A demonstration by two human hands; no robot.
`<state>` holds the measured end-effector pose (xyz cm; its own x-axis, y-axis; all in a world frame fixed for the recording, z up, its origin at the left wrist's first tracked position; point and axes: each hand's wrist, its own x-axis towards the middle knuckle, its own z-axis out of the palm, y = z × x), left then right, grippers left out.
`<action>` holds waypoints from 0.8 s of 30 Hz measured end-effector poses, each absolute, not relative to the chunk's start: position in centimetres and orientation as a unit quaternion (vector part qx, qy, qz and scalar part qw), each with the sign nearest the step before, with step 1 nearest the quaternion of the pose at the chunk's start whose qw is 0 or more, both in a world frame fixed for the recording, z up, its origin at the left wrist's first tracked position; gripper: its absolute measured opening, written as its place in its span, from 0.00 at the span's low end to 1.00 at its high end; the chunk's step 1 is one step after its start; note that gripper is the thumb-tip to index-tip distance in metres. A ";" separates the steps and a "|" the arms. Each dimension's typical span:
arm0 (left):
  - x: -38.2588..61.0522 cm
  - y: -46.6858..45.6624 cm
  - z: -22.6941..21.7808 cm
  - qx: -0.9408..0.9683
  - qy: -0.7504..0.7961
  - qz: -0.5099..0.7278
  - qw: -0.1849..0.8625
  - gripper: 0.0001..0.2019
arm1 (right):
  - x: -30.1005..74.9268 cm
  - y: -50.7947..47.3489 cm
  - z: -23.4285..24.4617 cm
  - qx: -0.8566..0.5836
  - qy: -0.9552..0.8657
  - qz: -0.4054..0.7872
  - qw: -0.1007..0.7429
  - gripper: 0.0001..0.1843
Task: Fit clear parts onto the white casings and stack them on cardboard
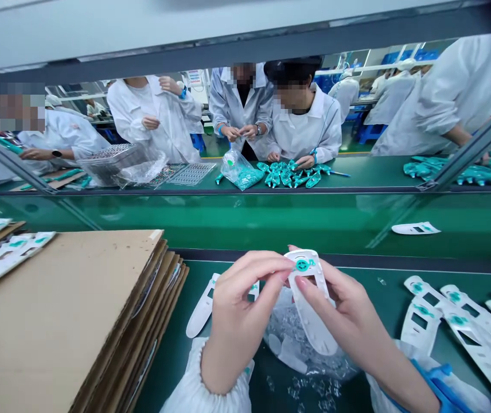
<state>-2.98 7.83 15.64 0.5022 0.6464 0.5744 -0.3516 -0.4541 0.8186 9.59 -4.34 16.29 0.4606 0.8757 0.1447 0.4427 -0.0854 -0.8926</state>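
**White plastic shell (pixel 312 330) pinched by both hands**

Shell held up over clear poly bag (pixel 291 338), btwn L hand (pixel 245 310) & R hand (pixel 349 327), fingers pressed together, tips pinching its edges nr teal button (pixel 301 264). Green bench (pixel 383 310) below; cardboard stack (pixel 65 327) at L.

The left hand (pixel 241 310) and right hand (pixel 349 321) cover much of the white plastic shell (pixel 314 332) between them, hiding parts of its face and edges. Another white shell (pixel 200 307) at 6 o'clock disappears behind the left hand. The clear plastic bag (pixel 288 344) below them is partly hidden, and its jumbled contents are hard to make out. The cardboard stack (pixel 56 321) at 8 o'clock runs off the bottom edge, and the white shells (pixel 464 321) at 4 o'clock run off the right edge. The distant teal parts (pixel 286 175) at 12 o'clock are too small to identify.
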 end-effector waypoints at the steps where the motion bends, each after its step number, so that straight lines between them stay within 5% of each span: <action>1: -3.0 7.8 15.5 0.730 0.108 0.509 0.443 0.12 | 9.5 -4.3 16.3 -0.704 -0.476 0.218 0.479 0.20; 5: -3.0 7.5 15.0 0.803 0.095 0.544 0.225 0.14 | 9.1 -4.1 16.4 -0.700 -0.504 0.208 0.461 0.20; 9: -2.8 7.3 14.6 0.819 0.100 0.539 0.169 0.13 | 8.8 -4.1 16.4 -0.701 -0.512 0.202 0.453 0.20; 18: -2.6 7.4 14.4 0.825 0.138 0.516 0.186 0.11 | 8.8 -4.2 15.9 -0.713 -0.509 0.223 0.427 0.24; 24: -2.7 8.7 14.5 0.773 0.156 0.465 0.403 0.06 | 8.4 -4.5 15.6 -0.730 -0.498 0.227 0.410 0.27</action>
<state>-2.69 8.69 14.51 0.5187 0.6158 0.5931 -0.1343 -0.6264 0.7678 8.42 -4.48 15.56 0.4017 0.9125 0.0769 0.5407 -0.1686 -0.8241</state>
